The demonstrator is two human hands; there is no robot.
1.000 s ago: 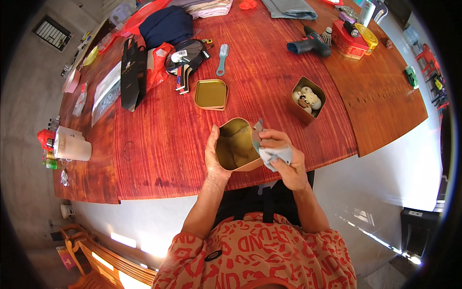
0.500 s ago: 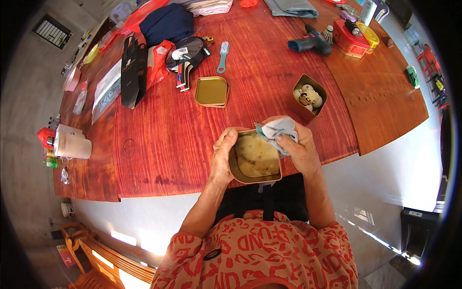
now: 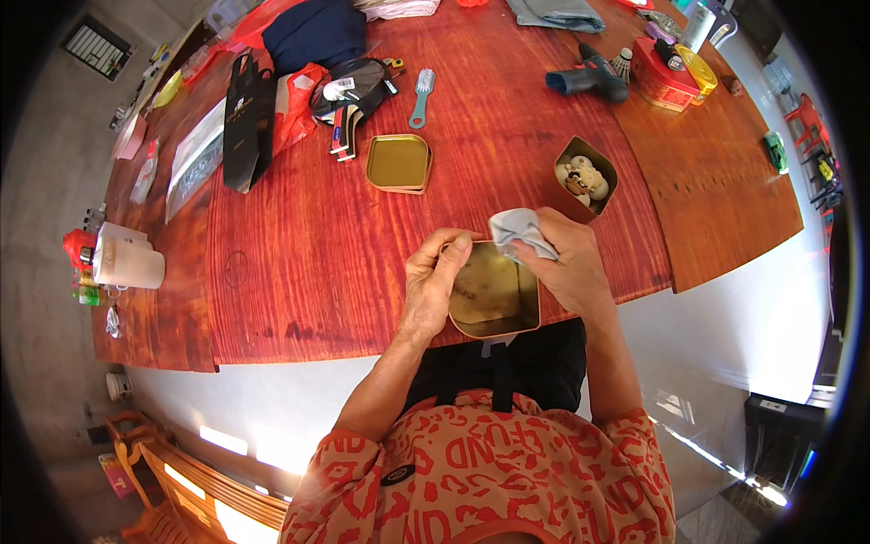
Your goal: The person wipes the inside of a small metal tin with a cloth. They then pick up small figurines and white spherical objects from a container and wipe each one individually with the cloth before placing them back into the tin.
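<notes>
My left hand (image 3: 433, 283) is closed on the left wall of a square gold tin (image 3: 494, 299), its thumb over the rim. The tin is tilted so that its smudged inside faces me, at the table's near edge. In my right hand (image 3: 575, 263) a crumpled pale grey cloth (image 3: 521, 234) is pinched at the tin's far right rim. Beyond it to the right, a second tin (image 3: 605, 181) holds several pale round things and a small figure, too small to make out. Gold lids (image 3: 399, 163) lie stacked farther off to the left.
On the red wooden table (image 3: 308, 290) lie a blue-handled brush (image 3: 422, 98), a black paper bag (image 3: 246, 127) and a cordless drill (image 3: 589, 77). A red tin (image 3: 664, 77) stands at the far right. White containers (image 3: 130, 258) stand at the left edge, and a wooden bench (image 3: 195, 480) is below left.
The tin has turned a little and shifted right in my left hand. My right hand has drawn the cloth up toward the tin's far rim.
</notes>
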